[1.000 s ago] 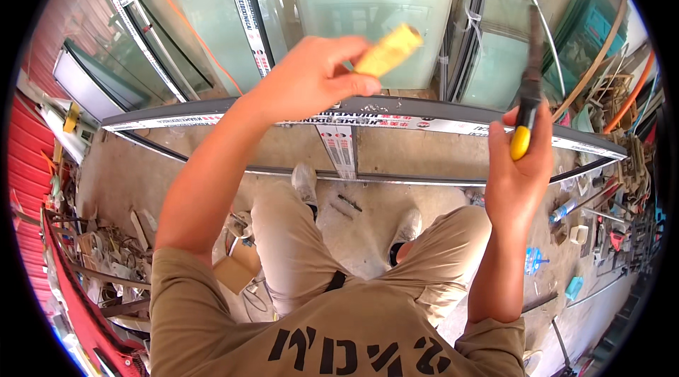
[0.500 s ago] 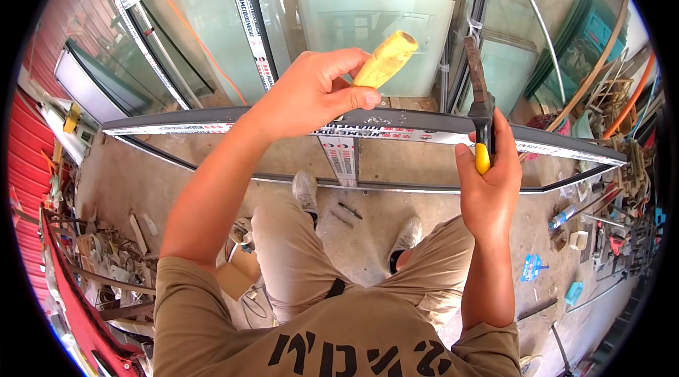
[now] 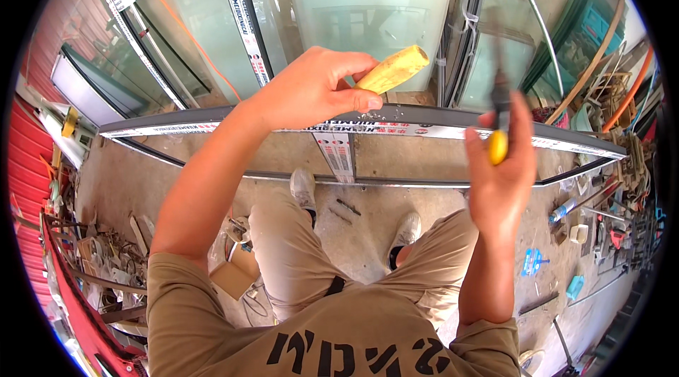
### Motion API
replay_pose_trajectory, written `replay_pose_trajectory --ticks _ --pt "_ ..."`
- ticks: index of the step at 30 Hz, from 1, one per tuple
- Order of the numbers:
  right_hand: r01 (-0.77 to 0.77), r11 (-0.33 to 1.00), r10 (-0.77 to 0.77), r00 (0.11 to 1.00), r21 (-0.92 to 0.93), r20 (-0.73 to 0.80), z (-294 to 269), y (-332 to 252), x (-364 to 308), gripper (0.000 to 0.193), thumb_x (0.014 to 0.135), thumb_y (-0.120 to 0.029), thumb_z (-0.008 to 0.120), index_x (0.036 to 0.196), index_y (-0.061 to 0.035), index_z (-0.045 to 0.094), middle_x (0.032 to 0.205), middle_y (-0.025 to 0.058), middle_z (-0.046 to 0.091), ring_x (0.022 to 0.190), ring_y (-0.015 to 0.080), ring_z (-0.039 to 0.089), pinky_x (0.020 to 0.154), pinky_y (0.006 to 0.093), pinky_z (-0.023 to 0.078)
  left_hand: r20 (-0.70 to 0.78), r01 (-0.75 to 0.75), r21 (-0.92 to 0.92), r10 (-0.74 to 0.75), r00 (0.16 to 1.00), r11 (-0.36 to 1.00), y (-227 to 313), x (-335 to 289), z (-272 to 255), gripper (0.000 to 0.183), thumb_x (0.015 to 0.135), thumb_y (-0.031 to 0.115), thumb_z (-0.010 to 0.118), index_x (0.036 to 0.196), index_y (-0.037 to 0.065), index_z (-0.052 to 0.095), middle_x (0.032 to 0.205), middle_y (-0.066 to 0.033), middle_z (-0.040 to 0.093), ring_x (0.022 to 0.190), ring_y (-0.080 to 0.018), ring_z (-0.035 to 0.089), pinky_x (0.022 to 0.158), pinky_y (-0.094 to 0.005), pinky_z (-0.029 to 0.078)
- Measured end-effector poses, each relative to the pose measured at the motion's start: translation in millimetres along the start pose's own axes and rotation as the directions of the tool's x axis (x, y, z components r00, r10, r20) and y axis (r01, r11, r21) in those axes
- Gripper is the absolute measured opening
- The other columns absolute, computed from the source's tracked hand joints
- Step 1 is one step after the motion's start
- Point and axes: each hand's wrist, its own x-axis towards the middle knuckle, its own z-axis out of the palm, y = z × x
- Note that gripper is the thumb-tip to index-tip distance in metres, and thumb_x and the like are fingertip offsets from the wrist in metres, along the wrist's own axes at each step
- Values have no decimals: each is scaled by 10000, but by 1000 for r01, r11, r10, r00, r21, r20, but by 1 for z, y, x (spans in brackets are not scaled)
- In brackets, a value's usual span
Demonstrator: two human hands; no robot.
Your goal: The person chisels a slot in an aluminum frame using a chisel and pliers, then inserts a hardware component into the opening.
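My left hand (image 3: 315,90) is closed round a tool with a worn yellow handle (image 3: 397,70), whose butt leans up to the right. Its working end is hidden behind my fingers, over the dark top bar of a long metal frame (image 3: 445,118). Small pale chips lie on the bar beside that hand. To the right, my right hand (image 3: 506,179) grips a hammer (image 3: 498,145) with a black and yellow handle. The hammer's head points away from me and is smeared by motion. It is apart from the yellow handle.
Glass sheets (image 3: 368,23) lean behind the frame. Another taped metal frame (image 3: 244,23) stands at the far left. Scrap (image 3: 117,257) is piled on the left, and a cardboard box (image 3: 235,274) sits by my leg. Loose tools and a blue item (image 3: 532,262) lie on the right floor.
My right hand has swung the hammer to the right, and its head is now blurred. The yellow handle has tipped lower to the right in my left hand.
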Motion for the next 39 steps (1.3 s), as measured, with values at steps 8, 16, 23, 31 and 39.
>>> replay_pose_trajectory --ticks 8,16,23,31,39 --pt "220 934 -177 969 -281 170 8 10 18 599 921 -5 737 1500 15 586 1376 268 678 1250 441 682 1121 462 512 22 -24 40 23 999 999 1 4 1 308 999 297 819 1134 30 747 848 -75 779 724 -147 692 642 -333 504" --pt "65 987 -62 998 -147 30 2 -4 14 599 936 4 710 1518 11 571 1313 263 699 1181 408 714 1039 443 553 33 -54 153 50 998 987 1 10 7 330 980 308 836 1135 30 749 864 -94 779 713 -171 690 632 -341 489" --pt "276 908 -200 946 -315 254 -1 8 16 590 964 -12 697 1532 33 546 1353 215 705 1194 366 709 1077 430 528 32 -50 178 45 998 983 1 9 7 307 994 291 821 1109 20 735 854 -87 772 732 -157 698 648 -335 498" --pt "-67 998 66 998 17 24 4 16 3 556 969 -31 716 1501 32 569 1065 69 661 939 136 607 897 281 522 -312 -87 -250 5 950 964 3 4 -6 256 1018 230 809 1154 24 739 886 -15 749 816 -86 703 700 -287 522" --pt "-97 995 95 990 13 100 27 26 -8 612 961 -32 724 1537 57 536 1137 91 670 1025 162 621 954 301 519 -56 -89 17 90 994 996 -5 -4 -4 343 983 271 824 1214 35 734 829 -88 740 710 -168 634 656 -353 495"
